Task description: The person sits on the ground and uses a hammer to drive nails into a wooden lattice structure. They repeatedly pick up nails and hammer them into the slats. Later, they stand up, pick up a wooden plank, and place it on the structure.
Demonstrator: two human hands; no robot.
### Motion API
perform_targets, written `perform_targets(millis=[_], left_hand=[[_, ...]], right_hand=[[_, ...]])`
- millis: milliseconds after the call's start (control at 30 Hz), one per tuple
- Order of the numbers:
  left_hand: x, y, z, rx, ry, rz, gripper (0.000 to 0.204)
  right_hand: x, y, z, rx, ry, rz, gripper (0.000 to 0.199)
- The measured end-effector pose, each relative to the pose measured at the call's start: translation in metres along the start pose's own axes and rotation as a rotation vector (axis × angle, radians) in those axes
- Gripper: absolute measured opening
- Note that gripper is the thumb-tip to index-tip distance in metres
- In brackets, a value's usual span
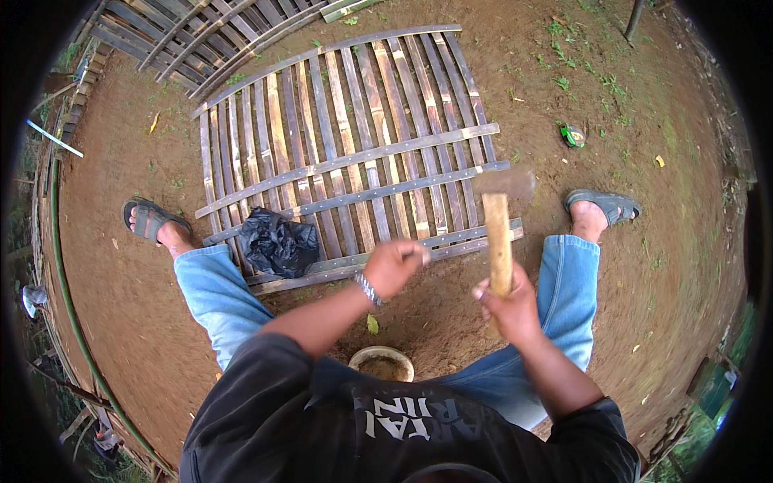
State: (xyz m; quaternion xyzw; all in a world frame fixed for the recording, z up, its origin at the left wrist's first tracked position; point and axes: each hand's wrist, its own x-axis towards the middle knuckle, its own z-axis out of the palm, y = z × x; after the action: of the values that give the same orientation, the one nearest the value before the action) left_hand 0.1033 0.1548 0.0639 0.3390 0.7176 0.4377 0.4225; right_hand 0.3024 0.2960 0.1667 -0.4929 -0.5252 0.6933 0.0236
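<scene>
A panel of bamboo slats (pixel 346 137) lies flat on the dirt in front of me, held by several cross battens. My left hand (pixel 394 264) is closed at the panel's near edge, pinching something too small to make out against the nearest batten. My right hand (pixel 509 310) grips the wooden handle of a hammer (pixel 498 237), raised upright with its blurred head (pixel 506 183) above the panel's near right corner. I sit with legs spread, a sandalled foot on each side of the panel.
A crumpled black plastic bag (pixel 278 244) rests on the panel's near left corner. A small round bowl (pixel 382 363) sits on the dirt between my knees. More slat panels (pixel 201 36) lie at the far left. A green scrap of litter (pixel 572 135) lies to the right.
</scene>
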Motion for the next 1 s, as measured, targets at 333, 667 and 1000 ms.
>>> perform_targets(millis=[333, 667, 1000], left_hand=[[0.232, -0.066, 0.011, 0.396, 0.729, 0.181, 0.012], [0.248, -0.09, 0.023, 0.377, 0.823, 0.302, 0.008], [0.249, -0.092, 0.021, 0.417, 0.802, 0.3, 0.004]], right_hand=[[0.157, -0.032, 0.003, 0.049, 0.09, -0.191, 0.044], [0.207, 0.012, 0.033, 0.145, 0.063, -0.129, 0.05], [0.211, 0.049, 0.026, -0.556, 0.127, -0.251, 0.05]])
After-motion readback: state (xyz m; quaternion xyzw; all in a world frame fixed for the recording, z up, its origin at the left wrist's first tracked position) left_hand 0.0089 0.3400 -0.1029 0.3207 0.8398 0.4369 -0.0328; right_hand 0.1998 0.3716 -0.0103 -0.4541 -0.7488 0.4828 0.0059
